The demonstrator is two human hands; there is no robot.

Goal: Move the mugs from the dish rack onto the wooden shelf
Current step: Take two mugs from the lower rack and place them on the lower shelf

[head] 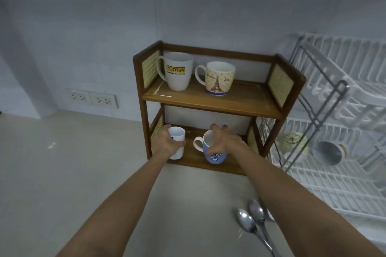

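A two-tier wooden shelf (211, 101) stands against the wall. On its top board sit a white JOTUN mug (177, 72) and a cream Eiffel Tower mug (218, 78). At the lower board, my left hand (167, 143) is wrapped around a small white mug (177, 137). My right hand (225, 142) grips a blue mug (213, 152) by its rim, handle pointing left. The white dish rack (334, 183) on the right holds a green patterned mug (294, 142) and a white mug lying on its side (332, 152).
Two or three metal spoons (253, 221) lie on the pale counter near my right forearm. Wall sockets (93, 99) are at the left. A grey metal frame (319, 98) supports the rack's upper tier beside the shelf.
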